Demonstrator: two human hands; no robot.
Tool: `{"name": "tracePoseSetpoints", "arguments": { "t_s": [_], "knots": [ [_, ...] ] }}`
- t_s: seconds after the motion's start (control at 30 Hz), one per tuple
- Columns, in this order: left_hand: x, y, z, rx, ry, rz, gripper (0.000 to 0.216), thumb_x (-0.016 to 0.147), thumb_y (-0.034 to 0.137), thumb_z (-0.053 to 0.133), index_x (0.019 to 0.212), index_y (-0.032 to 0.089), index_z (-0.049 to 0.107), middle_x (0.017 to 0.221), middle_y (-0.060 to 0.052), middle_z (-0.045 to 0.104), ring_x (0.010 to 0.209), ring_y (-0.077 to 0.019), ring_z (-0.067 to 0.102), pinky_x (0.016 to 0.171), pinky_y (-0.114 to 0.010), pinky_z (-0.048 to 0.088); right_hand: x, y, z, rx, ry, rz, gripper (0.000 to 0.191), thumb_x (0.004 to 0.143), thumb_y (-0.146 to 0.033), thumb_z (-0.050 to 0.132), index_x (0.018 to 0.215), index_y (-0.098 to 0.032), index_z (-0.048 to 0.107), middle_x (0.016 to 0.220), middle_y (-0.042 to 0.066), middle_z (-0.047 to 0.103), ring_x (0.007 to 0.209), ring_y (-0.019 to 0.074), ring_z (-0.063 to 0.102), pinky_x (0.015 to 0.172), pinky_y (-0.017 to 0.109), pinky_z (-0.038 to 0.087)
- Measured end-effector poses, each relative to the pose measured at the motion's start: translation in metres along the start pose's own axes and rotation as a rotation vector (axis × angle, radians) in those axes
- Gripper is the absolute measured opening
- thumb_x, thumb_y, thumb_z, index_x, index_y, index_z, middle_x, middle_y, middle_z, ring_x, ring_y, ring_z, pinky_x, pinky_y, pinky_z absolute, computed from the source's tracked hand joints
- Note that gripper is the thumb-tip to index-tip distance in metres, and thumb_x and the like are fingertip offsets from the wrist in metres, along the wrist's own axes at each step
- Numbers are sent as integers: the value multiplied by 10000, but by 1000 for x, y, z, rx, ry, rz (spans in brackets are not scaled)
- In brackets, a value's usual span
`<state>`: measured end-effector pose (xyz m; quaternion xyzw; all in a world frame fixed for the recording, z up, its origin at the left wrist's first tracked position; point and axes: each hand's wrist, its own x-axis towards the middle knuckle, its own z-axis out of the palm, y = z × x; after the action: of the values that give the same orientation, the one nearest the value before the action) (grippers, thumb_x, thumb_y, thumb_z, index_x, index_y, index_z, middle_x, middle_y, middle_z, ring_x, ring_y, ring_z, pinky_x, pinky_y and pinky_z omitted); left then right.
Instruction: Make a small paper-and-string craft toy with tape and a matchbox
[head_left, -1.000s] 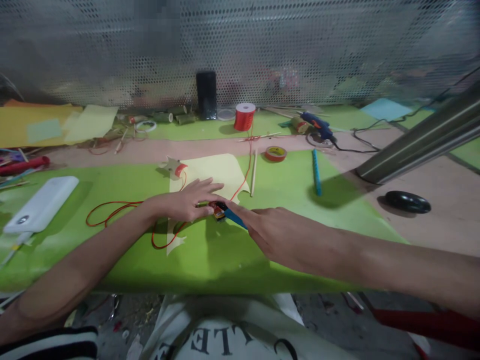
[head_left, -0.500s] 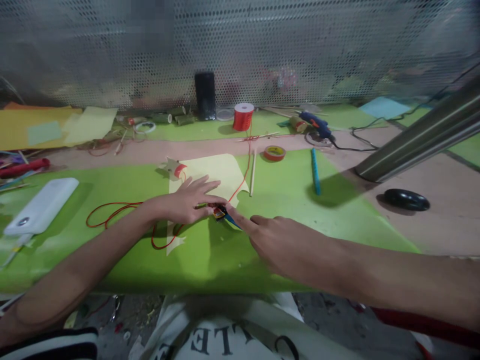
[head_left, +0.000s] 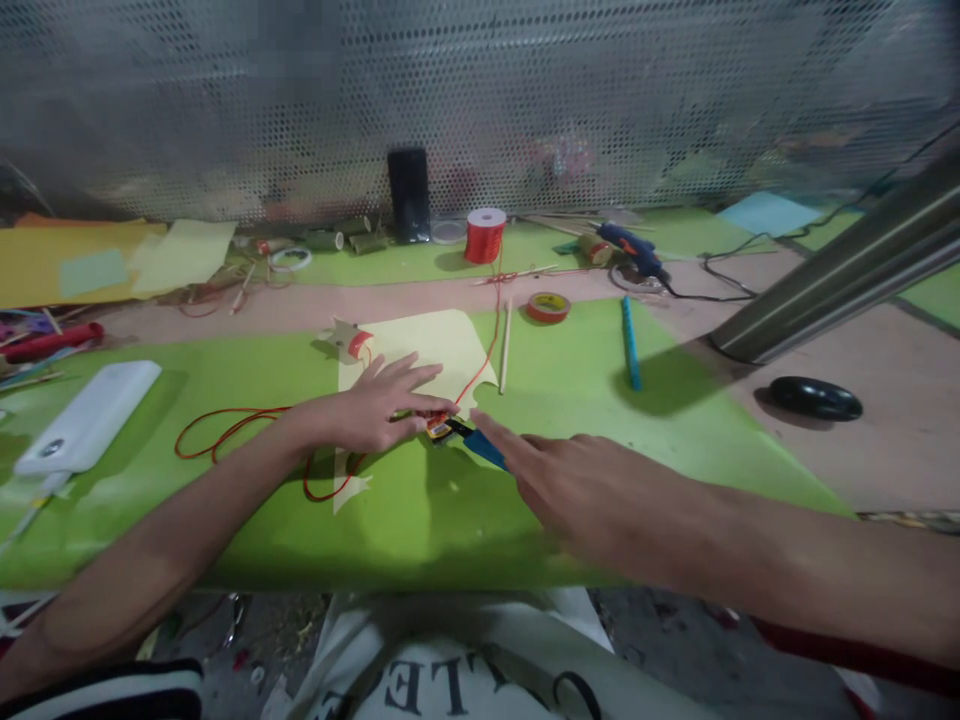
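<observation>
My left hand (head_left: 379, 402) lies flat with its fingers spread on a pale yellow paper sheet (head_left: 442, 345) on the green mat (head_left: 420, 500). Its fingertips press on a small red and yellow object (head_left: 437, 426) with a blue handle (head_left: 484, 448), which looks like a craft knife. My right hand (head_left: 570, 480) comes in from the right, the index finger stretched along the blue handle and touching it. A red string (head_left: 225, 425) loops from under my left hand across the mat. Whether the right hand grips the handle is hidden.
A red thread spool (head_left: 484, 233), a tape roll (head_left: 548, 305), a blue stick (head_left: 630, 342), a wooden stick (head_left: 506, 345) and a blue glue gun (head_left: 632, 250) lie beyond. A white power bank (head_left: 86, 417) sits at left, a black oval object (head_left: 814, 397) at right, a dark phone (head_left: 409, 195) against the perforated wall.
My right hand has shifted slightly back to the right along the blue handle, showing more of it. My left hand stays pressed on the paper.
</observation>
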<state>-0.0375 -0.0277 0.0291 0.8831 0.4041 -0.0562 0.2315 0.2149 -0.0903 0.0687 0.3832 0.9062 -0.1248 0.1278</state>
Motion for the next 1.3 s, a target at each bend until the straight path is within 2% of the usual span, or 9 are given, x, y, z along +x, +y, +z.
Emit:
{"name": "tracePoseSetpoints", "arguments": {
  "t_s": [0.1,0.2,0.3,0.5,0.63,0.77,1.0,1.13,1.3],
  "knots": [
    [-2,3,1,5,49,17,432,1007,443,413,1416,383,538,1680,-19,188,1550,-376,58,1204,-661,23,-3,22,-9,71,75,112,661,912,-193,409,1554,-80,294,751,87,722,555,198,604,503,279,247],
    [-2,3,3,0,110,57,461,1010,429,408,1459,361,487,1666,-42,235,1544,-364,121,1209,-650,36,2,53,-20,91,195,271,552,984,-290,306,1512,-143,375,871,104,744,611,217,620,538,281,313],
    [-3,2,4,-6,208,120,482,1002,404,421,1468,290,465,1619,-91,344,1510,-341,240,1217,-621,94,16,84,-22,-6,268,460,546,986,-266,268,1497,-99,360,976,154,740,699,258,645,572,306,328],
    [-10,6,1,-66,337,175,206,895,235,514,1077,172,586,1244,-132,610,1230,-278,510,1091,-461,392,46,125,-3,-89,269,493,542,956,-199,270,1463,-20,341,1066,238,702,860,345,674,643,358,364],
    [-9,10,6,-42,303,149,153,872,272,574,993,180,554,1122,-112,604,1099,-275,518,995,-447,429,52,130,5,-83,295,466,524,928,-139,284,1429,-24,387,1280,284,610,1001,388,659,724,395,402],
    [-4,10,11,-81,291,139,137,929,322,542,974,193,539,1123,-102,579,1082,-266,506,974,-442,426,52,128,4,-64,320,503,490,954,-156,284,1411,-51,424,1264,275,623,996,371,664,738,394,424],
    [-3,10,11,-121,287,154,126,980,281,462,950,188,540,1127,-109,577,1105,-256,503,994,-438,417,53,126,6,-42,366,486,517,1032,-392,254,1356,-65,490,1304,268,602,1041,347,644,720,357,430],
    [-5,12,9,-132,357,145,134,977,295,455,933,196,535,1096,-100,603,1088,-258,517,976,-444,424,53,126,8,-70,374,502,483,991,-353,331,1348,-92,527,1303,230,589,1033,353,645,713,368,449],
    [-8,18,5,-341,510,17,146,954,353,496,946,214,542,952,-50,643,890,-211,589,831,-378,474,50,120,8,-84,380,463,453,970,-372,403,1303,-109,561,1307,217,569,1110,360,611,791,393,480]
  ]
}}
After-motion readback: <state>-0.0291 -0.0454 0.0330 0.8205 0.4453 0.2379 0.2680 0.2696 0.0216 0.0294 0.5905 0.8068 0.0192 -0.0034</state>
